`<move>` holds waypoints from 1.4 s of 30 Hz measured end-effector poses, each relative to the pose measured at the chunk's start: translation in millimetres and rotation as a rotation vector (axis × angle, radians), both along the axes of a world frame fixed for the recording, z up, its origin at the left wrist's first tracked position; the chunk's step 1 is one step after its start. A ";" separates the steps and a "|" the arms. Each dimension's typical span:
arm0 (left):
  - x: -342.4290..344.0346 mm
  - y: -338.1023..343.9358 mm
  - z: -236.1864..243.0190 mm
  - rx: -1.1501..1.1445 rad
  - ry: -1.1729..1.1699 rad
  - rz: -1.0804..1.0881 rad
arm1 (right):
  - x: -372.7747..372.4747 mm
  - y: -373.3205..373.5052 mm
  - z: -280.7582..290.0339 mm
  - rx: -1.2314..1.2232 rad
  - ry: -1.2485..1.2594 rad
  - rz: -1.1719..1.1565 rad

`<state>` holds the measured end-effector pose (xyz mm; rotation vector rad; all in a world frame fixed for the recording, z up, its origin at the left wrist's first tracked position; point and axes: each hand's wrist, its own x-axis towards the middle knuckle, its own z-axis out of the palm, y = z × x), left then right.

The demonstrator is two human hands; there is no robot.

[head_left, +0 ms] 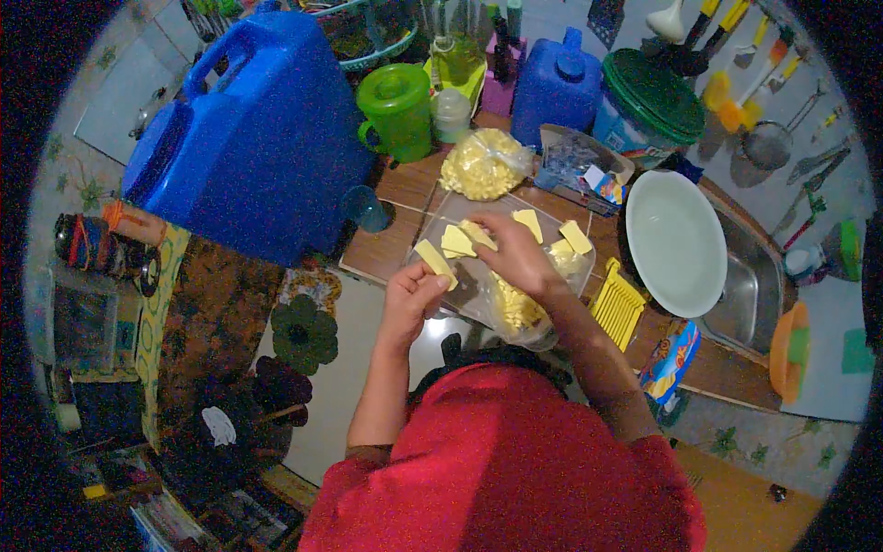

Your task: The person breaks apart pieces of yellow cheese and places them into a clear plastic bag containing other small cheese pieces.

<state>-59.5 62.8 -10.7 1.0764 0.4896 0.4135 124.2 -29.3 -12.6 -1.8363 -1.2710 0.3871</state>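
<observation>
My left hand (pixel 414 304) holds a long pale-yellow slab (pixel 434 263) upright between thumb and fingers. My right hand (pixel 515 248), fingers closed, grips another pale-yellow piece (pixel 480 235) over a translucent board (pixel 446 207). Loose yellow slices (pixel 455 241) lie beside it, with more pieces (pixel 526 224) toward the back and right. A clear bag of small yellow bits (pixel 515 304) sits just under my right hand and wrist, partly hidden. A yellow slotted slicer (pixel 614 308) lies to the right, and another full bag (pixel 480 166) rests behind the board.
Around the brown tiled counter (pixel 372 247) stand blue jugs (pixel 258 138), a green pitcher (pixel 394 110), a blue cup (pixel 368 210), a lidded bucket (pixel 653 97) and a plastic box (pixel 575 156). A white oval basin (pixel 674 239) sits by the sink (pixel 745 304), near a blue packet (pixel 670 359).
</observation>
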 end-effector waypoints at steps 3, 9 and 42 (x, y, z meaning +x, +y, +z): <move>-3.6 0.3 -1.4 0.007 -0.011 -0.012 | -2.7 29.0 -18.3 -0.014 -0.182 0.048; -8.0 -6.6 1.7 -0.013 -0.031 -0.002 | -8.3 44.9 -20.9 -0.267 -0.190 0.107; 64.3 -61.9 24.3 0.339 -0.025 -0.291 | -10.2 -127.1 47.1 0.142 0.720 -0.133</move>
